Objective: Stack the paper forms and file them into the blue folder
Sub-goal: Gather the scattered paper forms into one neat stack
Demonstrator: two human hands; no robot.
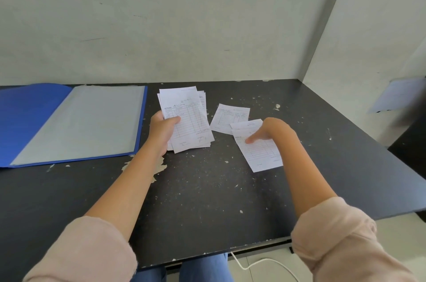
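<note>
1. The blue folder (69, 120) lies open on the table (207, 189), nothing filed yet.
2. Right of the folder, my left hand (161, 129) grips the gathered stack (186, 120).
3. Further right, my right hand (265, 131) pinches one loose form (258, 150); another form (227, 118) remains between.
</note>
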